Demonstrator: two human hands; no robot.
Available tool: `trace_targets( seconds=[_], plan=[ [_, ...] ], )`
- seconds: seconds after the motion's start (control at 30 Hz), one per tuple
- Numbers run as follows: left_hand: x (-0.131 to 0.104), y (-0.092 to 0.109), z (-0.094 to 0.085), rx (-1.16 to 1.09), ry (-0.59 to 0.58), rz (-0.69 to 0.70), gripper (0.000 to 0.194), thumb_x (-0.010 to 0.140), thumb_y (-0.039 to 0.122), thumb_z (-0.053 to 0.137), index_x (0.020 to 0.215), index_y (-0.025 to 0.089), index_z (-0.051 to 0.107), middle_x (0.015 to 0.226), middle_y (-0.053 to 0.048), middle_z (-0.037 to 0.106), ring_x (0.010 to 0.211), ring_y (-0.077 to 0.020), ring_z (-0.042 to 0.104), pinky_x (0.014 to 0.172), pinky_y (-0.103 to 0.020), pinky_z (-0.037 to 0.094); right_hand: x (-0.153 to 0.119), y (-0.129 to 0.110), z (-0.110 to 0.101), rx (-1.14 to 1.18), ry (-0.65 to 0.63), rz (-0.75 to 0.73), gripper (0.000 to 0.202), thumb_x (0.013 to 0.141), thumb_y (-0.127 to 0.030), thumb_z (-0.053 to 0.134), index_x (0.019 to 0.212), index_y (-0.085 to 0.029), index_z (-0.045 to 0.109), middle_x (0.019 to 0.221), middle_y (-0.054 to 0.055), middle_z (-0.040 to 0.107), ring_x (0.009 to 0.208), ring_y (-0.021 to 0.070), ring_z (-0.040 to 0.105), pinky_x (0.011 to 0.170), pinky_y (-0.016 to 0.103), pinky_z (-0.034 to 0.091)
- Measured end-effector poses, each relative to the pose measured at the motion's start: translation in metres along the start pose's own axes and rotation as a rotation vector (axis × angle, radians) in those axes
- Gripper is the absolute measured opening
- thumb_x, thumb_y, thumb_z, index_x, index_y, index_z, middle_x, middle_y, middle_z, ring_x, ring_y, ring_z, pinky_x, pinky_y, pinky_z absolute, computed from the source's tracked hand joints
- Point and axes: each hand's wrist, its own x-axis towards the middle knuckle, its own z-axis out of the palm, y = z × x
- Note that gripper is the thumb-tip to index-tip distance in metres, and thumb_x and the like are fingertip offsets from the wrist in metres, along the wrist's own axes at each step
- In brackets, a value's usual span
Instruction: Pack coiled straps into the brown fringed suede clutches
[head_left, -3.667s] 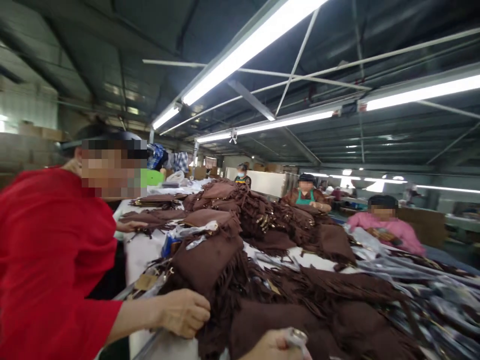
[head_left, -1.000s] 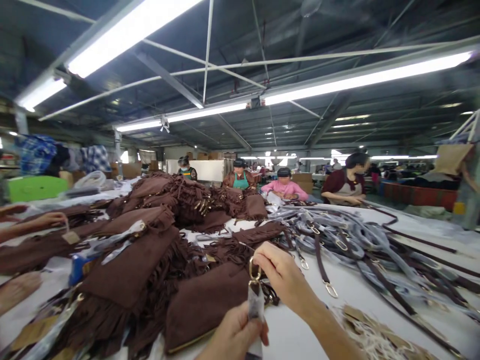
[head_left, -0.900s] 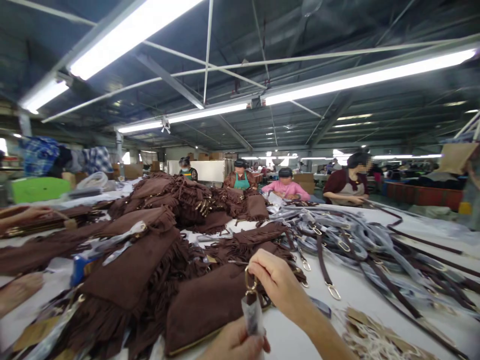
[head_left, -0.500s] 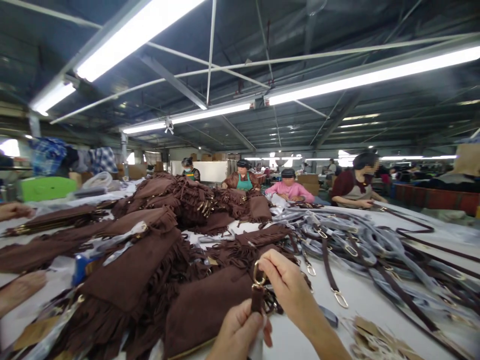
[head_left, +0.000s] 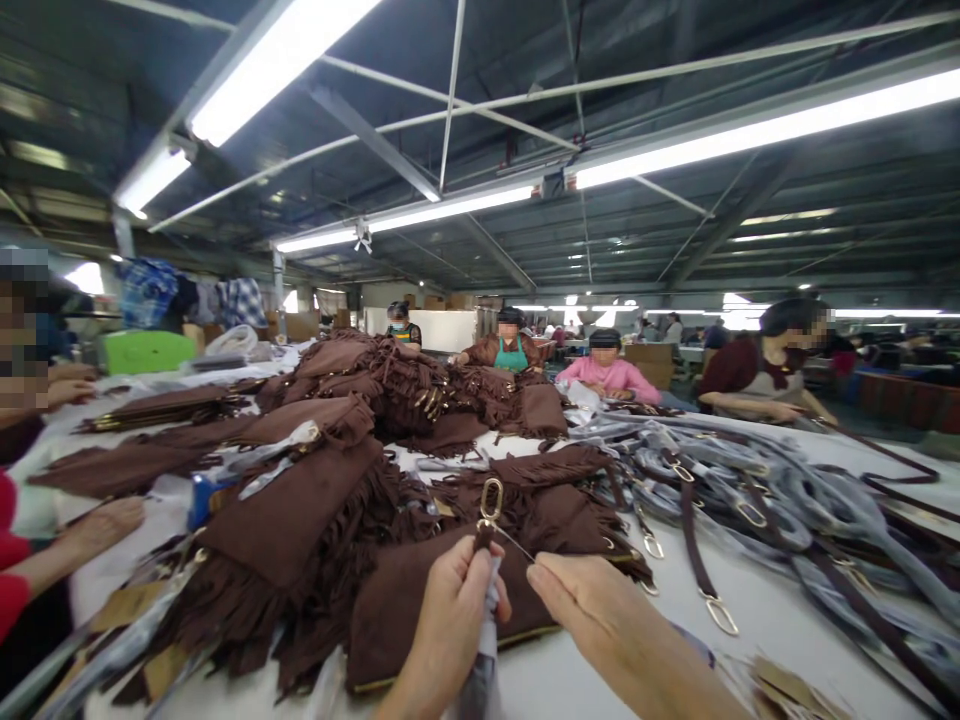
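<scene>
My left hand (head_left: 459, 600) grips the end of a brown strap (head_left: 486, 536) partly covered in clear plastic wrap (head_left: 489, 630). From the top of the strap a gold oval snap hook (head_left: 491, 500) stands up above the fingers. A thin pale thread (head_left: 516, 545) runs taut from below the hook to my right hand (head_left: 581, 590), whose fingers are pinched on its end. Behind both hands lies a brown fringed bag (head_left: 409, 600) with a gold zip along its edge.
More brown fringed bags (head_left: 300, 520) are piled at left and centre. Plastic-wrapped straps with gold hooks (head_left: 750, 500) spread over the white table on the right. Cardboard tags (head_left: 787, 685) lie near the front right. At left a co-worker's hand (head_left: 112, 525) reaches in; other people sit across the table.
My right hand has let go of the gold hook and moved down and right, drawing the thread out. My left hand has risen slightly with the strap. The view has turned left.
</scene>
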Motion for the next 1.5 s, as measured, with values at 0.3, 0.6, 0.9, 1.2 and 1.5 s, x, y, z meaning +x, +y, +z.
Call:
trace_targets(
  seconds=[0.3, 0.6, 0.9, 1.2, 1.5],
  plan=[
    [-0.007, -0.005, -0.003, 0.088, 0.011, 0.106, 0.03, 0.09, 0.04, 0.043, 0.086, 0.015, 0.059, 0.055, 0.003, 0.053, 0.052, -0.0118, 0.046, 0.054, -0.022, 0.035, 0.002, -0.001, 0.01, -0.127, 0.006, 0.01, 0.041, 0.1, -0.032, 0.028, 0.072, -0.021, 0.056, 0.073, 0.002, 0.066, 0.065, 0.0165, 0.054, 0.058, 0.029, 0.025],
    [-0.016, -0.015, 0.011, -0.241, -0.223, 0.016, 0.03, 0.076, 0.03, 0.062, 0.103, 0.017, 0.067, 0.081, -0.002, 0.063, 0.079, -0.0174, 0.056, 0.076, -0.026, 0.044, 0.008, 0.015, 0.028, -0.243, 0.031, -0.252, 0.035, 0.097, -0.017, 0.035, 0.075, -0.02, 0.062, 0.078, 0.004, 0.071, 0.068, 0.0186, 0.061, 0.058, 0.029, 0.029],
    [0.006, -0.007, -0.004, -0.064, -0.001, 0.049, 0.027, 0.076, 0.038, 0.062, 0.061, 0.016, 0.057, 0.064, 0.001, 0.051, 0.06, -0.0123, 0.045, 0.057, -0.024, 0.034, 0.011, 0.013, 0.023, 0.017, 0.029, -0.071, 0.025, 0.096, -0.023, 0.044, 0.078, -0.021, 0.061, 0.077, 0.0, 0.07, 0.069, 0.0164, 0.06, 0.06, 0.027, 0.031],
    [0.02, 0.085, 0.005, 0.403, -0.139, 0.589, 0.024, 0.08, 0.014, 0.055, 0.057, 0.018, 0.052, 0.069, 0.001, 0.051, 0.07, -0.0133, 0.048, 0.064, -0.025, 0.035, 0.011, 0.008, 0.007, 0.391, 0.462, -0.155, 0.015, 0.09, -0.033, 0.056, 0.093, -0.02, 0.063, 0.069, -0.003, 0.057, 0.057, 0.0122, 0.046, 0.054, 0.024, 0.036],
    [0.012, 0.064, -0.026, 0.659, -0.296, 0.441, 0.023, 0.091, 0.035, 0.051, 0.104, 0.017, 0.058, 0.099, -0.004, 0.061, 0.091, -0.0192, 0.055, 0.081, -0.031, 0.044, -0.006, 0.026, -0.016, 0.664, 0.589, -0.207, 0.012, 0.086, -0.033, 0.064, 0.086, -0.023, 0.07, 0.081, 0.003, 0.067, 0.07, 0.0152, 0.059, 0.056, 0.024, 0.044]
  ],
)
